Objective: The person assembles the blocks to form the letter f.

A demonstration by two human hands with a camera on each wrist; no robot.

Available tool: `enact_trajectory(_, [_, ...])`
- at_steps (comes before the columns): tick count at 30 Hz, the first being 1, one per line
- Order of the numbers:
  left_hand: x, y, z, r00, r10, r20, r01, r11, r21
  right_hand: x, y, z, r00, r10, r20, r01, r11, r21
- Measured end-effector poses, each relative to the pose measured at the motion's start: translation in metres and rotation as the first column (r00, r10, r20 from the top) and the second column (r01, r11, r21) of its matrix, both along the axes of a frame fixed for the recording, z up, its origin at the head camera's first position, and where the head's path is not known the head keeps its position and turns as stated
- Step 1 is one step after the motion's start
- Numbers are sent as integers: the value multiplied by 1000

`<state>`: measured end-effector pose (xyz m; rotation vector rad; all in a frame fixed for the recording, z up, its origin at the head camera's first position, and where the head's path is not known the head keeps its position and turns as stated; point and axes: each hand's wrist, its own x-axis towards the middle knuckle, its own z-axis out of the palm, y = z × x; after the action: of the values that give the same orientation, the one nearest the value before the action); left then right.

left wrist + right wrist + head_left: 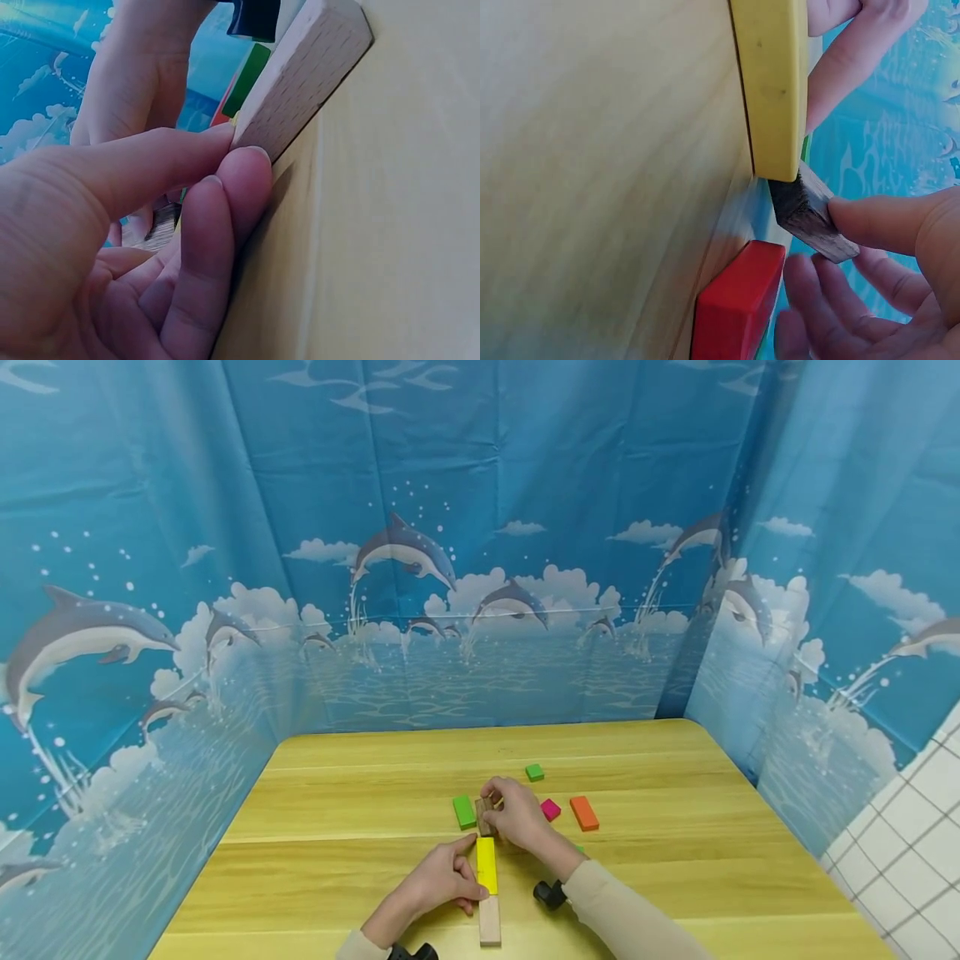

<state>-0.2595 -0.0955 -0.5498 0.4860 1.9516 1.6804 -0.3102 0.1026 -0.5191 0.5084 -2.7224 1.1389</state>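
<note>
A yellow block [487,865] lies end to end with a pale wooden block [490,922] on the table. My left hand [442,878] holds the yellow block along its left side, with the thumb at the joint with the pale block and a finger reaching the far end. In the left wrist view, the thumb [180,154] meets the pale block's corner. My right hand [519,817] pinches a dark brown wooden block [483,817] just past the yellow block's far end. The right wrist view shows this brown block [814,217] tilted, close to the yellow block's end [772,97].
A green block [464,812] lies left of the brown one. Right of my right hand are a magenta block [551,810] and an orange block [584,813]. A small green block [535,772] lies farther back. A dolphin-print curtain [465,527] hangs behind the table [337,793].
</note>
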Motion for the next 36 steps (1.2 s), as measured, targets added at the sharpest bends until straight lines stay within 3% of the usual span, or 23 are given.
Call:
enact_trajectory(9, [0, 0, 0, 1000, 3, -3, -3, 1000, -17, -5, 0, -4, 999, -37, 20, 36, 997, 69])
enact_trajectory(16, [1, 0, 2, 1000, 11, -26, -13, 999, -43, -4, 0, -6, 997, -70, -33, 76, 972, 223])
enact_trajectory(23, [5, 0, 6, 999, 22, -41, -25, 997, -74, 3, 1, -2, 998, -38, -49, 50, 962, 270])
enact_trajectory(31, [3, 1, 8, 999, 20, -44, -24, 997, -76, 2, 3, 0, 998, -39, -55, 57, 922, 384])
enact_trajectory(36, [4, 2, 8, 999, 26, -40, -28, 997, -67, 2, 2, -2, 998, -36, -58, 55, 925, 375])
